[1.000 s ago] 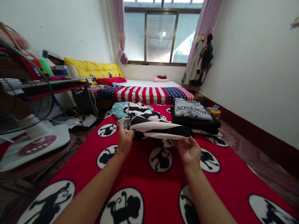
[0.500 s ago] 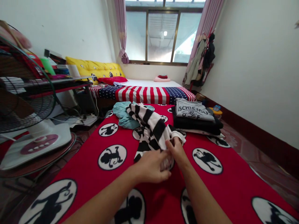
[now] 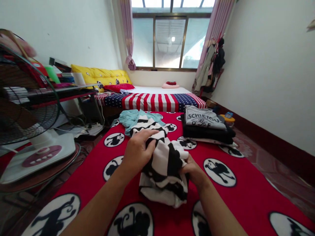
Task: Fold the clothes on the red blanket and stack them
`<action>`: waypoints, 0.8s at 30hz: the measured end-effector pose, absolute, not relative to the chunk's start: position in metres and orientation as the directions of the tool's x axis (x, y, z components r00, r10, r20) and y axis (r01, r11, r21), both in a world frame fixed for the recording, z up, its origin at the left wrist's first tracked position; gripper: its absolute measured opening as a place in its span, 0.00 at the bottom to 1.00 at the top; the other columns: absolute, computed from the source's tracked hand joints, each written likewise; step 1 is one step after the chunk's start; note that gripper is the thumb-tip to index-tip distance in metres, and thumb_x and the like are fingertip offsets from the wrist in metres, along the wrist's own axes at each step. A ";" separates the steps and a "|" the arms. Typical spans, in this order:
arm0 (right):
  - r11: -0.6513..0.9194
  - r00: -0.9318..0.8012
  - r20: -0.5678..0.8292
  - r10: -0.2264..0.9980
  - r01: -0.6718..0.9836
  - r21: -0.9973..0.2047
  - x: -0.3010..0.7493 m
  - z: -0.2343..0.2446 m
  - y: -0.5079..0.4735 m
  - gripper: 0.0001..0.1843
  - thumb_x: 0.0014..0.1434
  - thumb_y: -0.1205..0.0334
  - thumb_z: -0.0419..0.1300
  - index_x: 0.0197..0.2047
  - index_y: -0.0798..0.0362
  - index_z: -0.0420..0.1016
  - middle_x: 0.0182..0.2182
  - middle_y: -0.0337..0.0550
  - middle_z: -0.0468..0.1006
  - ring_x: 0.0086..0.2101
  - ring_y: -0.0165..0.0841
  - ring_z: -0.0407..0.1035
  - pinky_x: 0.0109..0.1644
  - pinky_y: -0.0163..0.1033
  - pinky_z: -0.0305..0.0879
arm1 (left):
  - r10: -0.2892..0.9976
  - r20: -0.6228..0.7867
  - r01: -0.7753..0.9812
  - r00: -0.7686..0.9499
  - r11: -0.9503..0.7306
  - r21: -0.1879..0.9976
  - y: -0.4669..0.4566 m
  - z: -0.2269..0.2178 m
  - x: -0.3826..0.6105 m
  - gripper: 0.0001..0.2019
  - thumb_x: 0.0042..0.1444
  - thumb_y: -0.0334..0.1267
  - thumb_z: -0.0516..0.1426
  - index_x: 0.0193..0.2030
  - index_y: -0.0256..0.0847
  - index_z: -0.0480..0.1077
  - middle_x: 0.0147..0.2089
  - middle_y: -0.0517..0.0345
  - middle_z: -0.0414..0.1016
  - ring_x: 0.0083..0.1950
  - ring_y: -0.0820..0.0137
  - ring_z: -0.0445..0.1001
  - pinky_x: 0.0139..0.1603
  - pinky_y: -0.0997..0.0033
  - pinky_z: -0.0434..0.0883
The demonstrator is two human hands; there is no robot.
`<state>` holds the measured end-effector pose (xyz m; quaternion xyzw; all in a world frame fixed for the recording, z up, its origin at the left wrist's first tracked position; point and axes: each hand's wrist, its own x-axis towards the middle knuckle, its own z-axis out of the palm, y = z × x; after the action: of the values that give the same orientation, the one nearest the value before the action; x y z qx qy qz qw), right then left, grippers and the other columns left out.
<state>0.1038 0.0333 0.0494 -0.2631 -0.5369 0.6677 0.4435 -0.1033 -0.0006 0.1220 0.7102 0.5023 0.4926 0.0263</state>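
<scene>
A black-and-white striped garment (image 3: 161,160) lies bunched in the middle of the red blanket (image 3: 228,203), its near part hanging in loose folds. My left hand (image 3: 139,147) rests on its left upper side, thumb and fingers closing on the cloth. At its right edge, my right hand (image 3: 194,170) pinches the fabric; some fingertips are hidden by the folds. Touching the garment's far end is a crumpled light-teal cloth (image 3: 126,119). To the right stands a stack of folded clothes (image 3: 209,133), with a grey printed shirt (image 3: 204,117) on top.
A white fan (image 3: 41,157) stands on a round stool at left, beside a cluttered desk (image 3: 71,91). Beyond the blanket is a bed with a stars-and-stripes cover (image 3: 150,102). A yellow-lidded container (image 3: 227,119) sits by the right wall. Clothes (image 3: 211,65) hang near the window.
The striped garment has come nearer and spread into a wider bundle. My left hand has moved up and left onto it, while my right hand has shifted slightly right and down.
</scene>
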 end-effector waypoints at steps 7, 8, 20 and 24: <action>-0.130 -0.631 0.096 0.770 -0.302 -0.944 0.109 0.053 0.029 0.27 0.39 0.41 0.70 0.35 0.54 0.79 0.31 0.43 0.79 0.32 0.36 0.71 0.36 0.38 0.68 | 0.949 0.315 0.771 -0.027 -0.181 0.610 0.039 0.061 -0.157 0.37 0.50 0.58 0.59 0.64 0.40 0.64 0.66 0.41 0.65 0.66 0.50 0.64 0.64 0.49 0.63; -0.124 -0.542 0.068 0.838 -0.309 -0.943 0.112 0.049 0.036 0.28 0.41 0.37 0.68 0.34 0.54 0.79 0.29 0.43 0.79 0.29 0.35 0.70 0.33 0.38 0.67 | 0.968 0.249 0.763 -0.040 -0.132 0.633 0.041 0.052 -0.160 0.38 0.50 0.60 0.59 0.64 0.39 0.64 0.64 0.40 0.67 0.64 0.50 0.66 0.62 0.50 0.64; 0.051 0.038 0.048 0.998 -0.090 -0.995 0.109 0.005 0.083 0.19 0.40 0.51 0.73 0.34 0.52 0.77 0.30 0.44 0.80 0.33 0.39 0.74 0.35 0.41 0.71 | 0.731 0.540 0.706 -0.417 -0.113 0.699 -0.038 0.086 -0.176 0.17 0.48 0.53 0.63 0.39 0.44 0.74 0.36 0.60 0.79 0.38 0.63 0.77 0.40 0.66 0.73; -0.004 -0.141 0.010 0.990 -0.101 -0.995 0.099 0.012 0.070 0.21 0.40 0.52 0.73 0.38 0.52 0.79 0.32 0.42 0.81 0.36 0.39 0.74 0.38 0.41 0.71 | 0.558 0.624 0.775 -0.547 0.057 0.629 -0.086 0.103 -0.204 0.16 0.50 0.55 0.61 0.38 0.47 0.73 0.36 0.60 0.77 0.38 0.60 0.76 0.38 0.61 0.74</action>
<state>0.0988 0.0697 0.0124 -0.4367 -0.5089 0.5580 0.4888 -0.2041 -0.0863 0.1029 0.4636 0.7189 0.5066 -0.1074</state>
